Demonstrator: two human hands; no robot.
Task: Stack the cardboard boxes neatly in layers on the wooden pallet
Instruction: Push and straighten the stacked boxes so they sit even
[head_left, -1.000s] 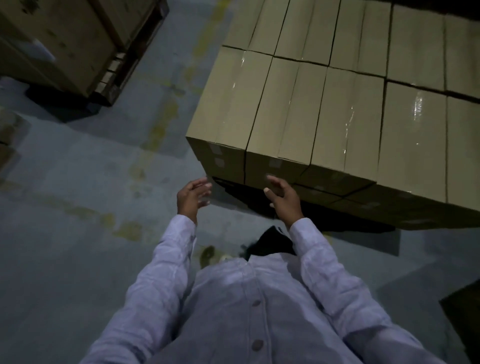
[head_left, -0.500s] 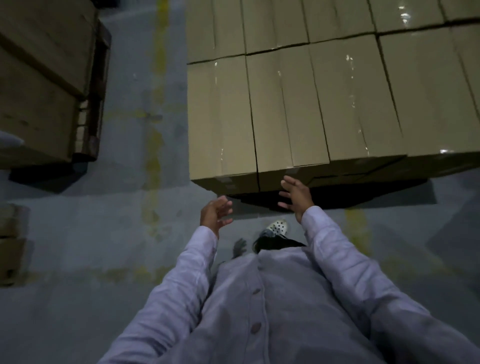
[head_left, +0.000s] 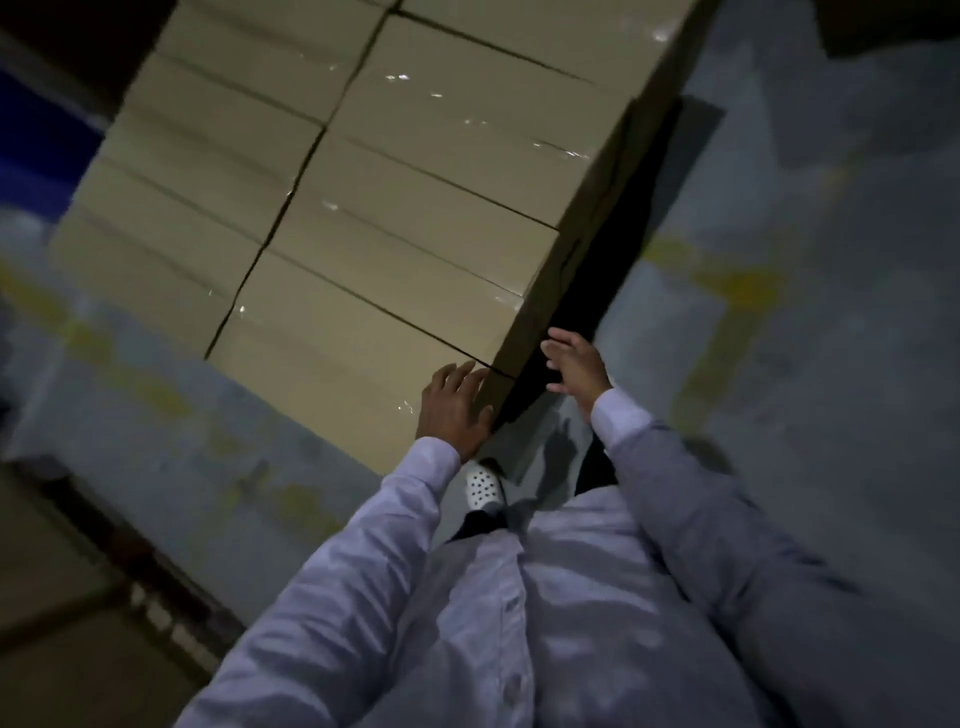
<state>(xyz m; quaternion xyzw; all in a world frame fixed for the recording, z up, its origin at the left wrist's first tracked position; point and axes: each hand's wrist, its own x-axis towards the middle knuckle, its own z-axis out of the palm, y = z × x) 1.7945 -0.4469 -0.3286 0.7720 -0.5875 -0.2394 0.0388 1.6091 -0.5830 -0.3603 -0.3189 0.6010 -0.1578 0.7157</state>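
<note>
A low stack of taped cardboard boxes (head_left: 363, 208) fills the upper middle of the head view, seen tilted, its top layer flush. The nearest corner box (head_left: 358, 364) lies right in front of me. My left hand (head_left: 454, 408) rests with spread fingers on that box's near corner. My right hand (head_left: 574, 361) hovers open beside the stack's shadowed side face, fingers straight, holding nothing. The pallet under the stack is hidden in shadow.
Another pallet with cartons (head_left: 78, 597) sits at the lower left. Grey concrete floor (head_left: 805, 312) with worn yellow lines surrounds the stack. My white perforated shoe (head_left: 483, 486) shows below my hands. The image is dim and blurred.
My view has swung round the stack's corner, so the boxes now appear tilted. My left hand has come onto the corner box; my right hand has moved alongside the stack's side.
</note>
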